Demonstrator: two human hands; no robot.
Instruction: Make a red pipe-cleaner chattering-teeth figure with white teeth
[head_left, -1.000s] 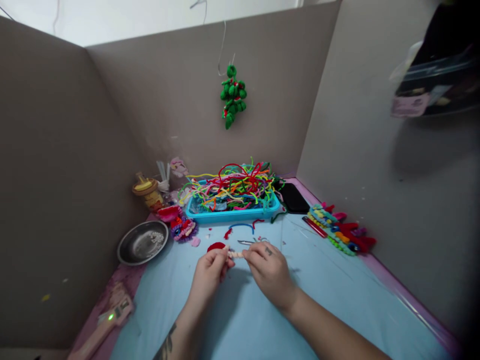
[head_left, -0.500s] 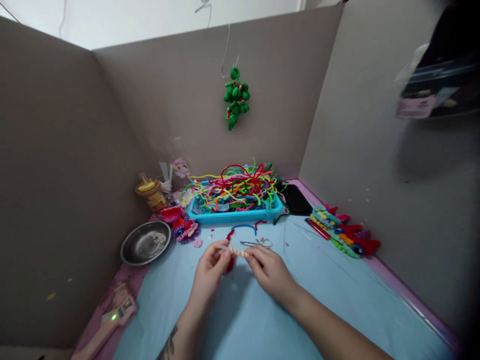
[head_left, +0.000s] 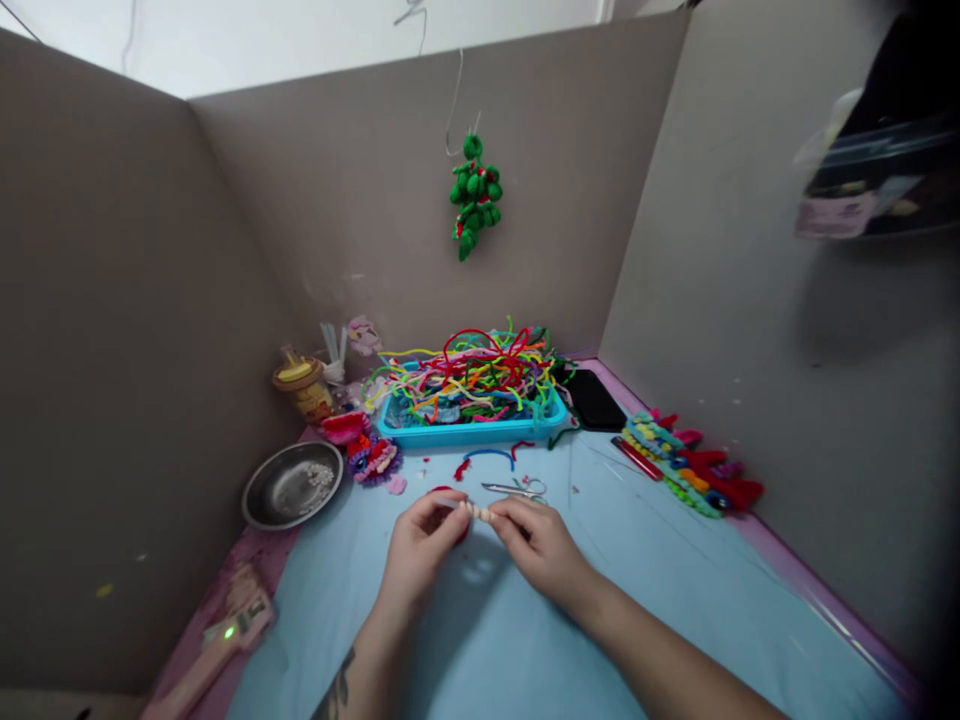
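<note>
Between both hands stretches a short cream spiral, which looks like a coiled pipe cleaner. My left hand pinches its left end between thumb and fingers. A pale, translucent stick shows partly at those fingers; whether it runs inside the coil I cannot tell. My right hand is closed on the coil's right end, with the fingertips pressed together. Something red sits behind my left hand, mostly covered by it. Just beyond the hands lie small scissors on the blue table cover.
A blue tray heaped with colourful pipe cleaners stands at the back. Leftward are a metal bowl, a purple-red fuzzy craft and a pink glue gun with a green light. Rightward lie a phone and fuzzy crafts.
My left fingers have slid right along the coil, so less of it and of the pale stick shows. More red appears above my left hand. The right hand has barely moved.
</note>
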